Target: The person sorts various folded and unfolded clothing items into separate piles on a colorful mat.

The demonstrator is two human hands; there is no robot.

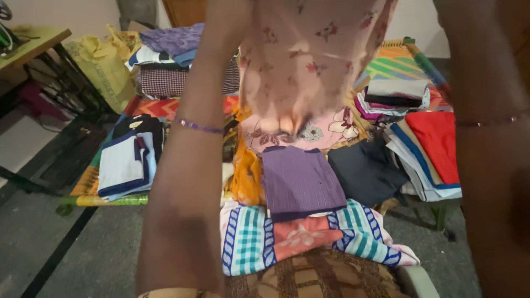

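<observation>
I hold a pale pink garment with small red flowers [309, 60] up in front of me, over a cot piled with folded clothes. My left hand [215, 55] rises on the left with a purple thread bracelet at the wrist, and it grips the garment's top left. My right hand [475, 55] rises at the right edge with a thin bracelet, holding the other side. The fingers of both hands are cut off by the top of the frame. The garment's lower edge is blurred and hangs just above a folded purple top [301, 182].
On the woven cot [397, 60] lie a dark folded piece [364, 171], a stack topped with red cloth [436, 143], a white and blue stack [124, 163] and a checked pile [165, 80]. A yellow bag [102, 66] and a sewing table [33, 44] stand on the left. A teal checked cloth [248, 237] hangs nearest me.
</observation>
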